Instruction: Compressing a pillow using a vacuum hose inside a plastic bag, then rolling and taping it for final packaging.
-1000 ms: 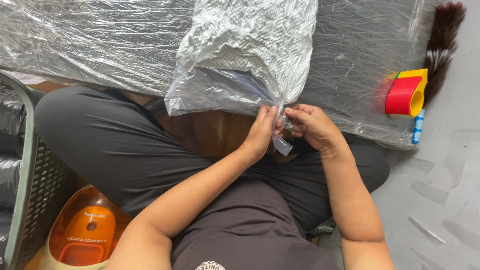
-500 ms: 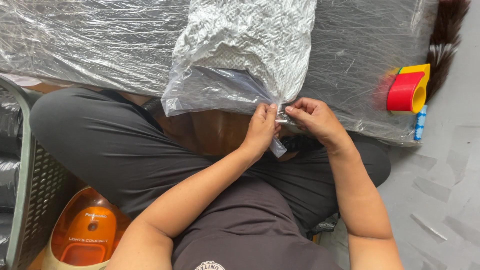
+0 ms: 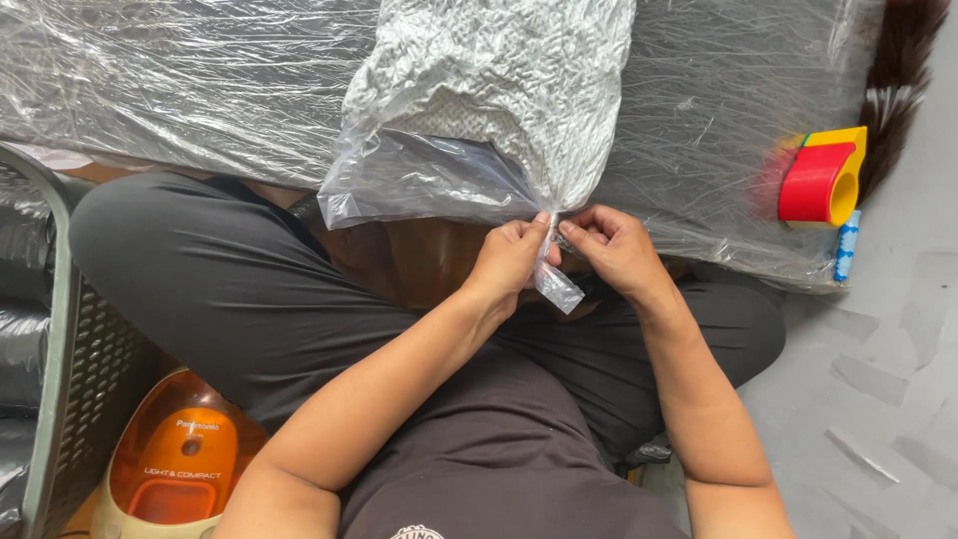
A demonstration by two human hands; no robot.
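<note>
Where the clear plastic bag (image 3: 469, 150) narrows to a gathered neck at its lower right corner, both hands meet on it. The left hand (image 3: 511, 262) pinches the twisted plastic from the left, thumb and fingers pressed together on it; the right hand (image 3: 614, 245) closes on the same neck from the right, fingertips almost touching those of the left. Neither hand is nearer than the other: they sit just beside each other with the neck between them.

From that pinch the bag spreads up and to the left, away from the person, so its long axis runs from the hands toward the top of the view. Its bulk, filled with a pale knitted or textured cloth, rests on a dark pad wrapped in plastic film (image 3: 200, 80), overhanging that pad's near edge above the person's crossed legs. A short loose tail of plastic (image 3: 557, 287) hangs below the hands, pointing down toward the lap.

Near the pad's right end lies a red and yellow tape dispenser (image 3: 820, 180), well apart from the hands, with a dark brush (image 3: 903, 70) beyond it. At the left edge stands a green basket (image 3: 60, 329), and an orange appliance (image 3: 175, 464) sits by the left knee.
</note>
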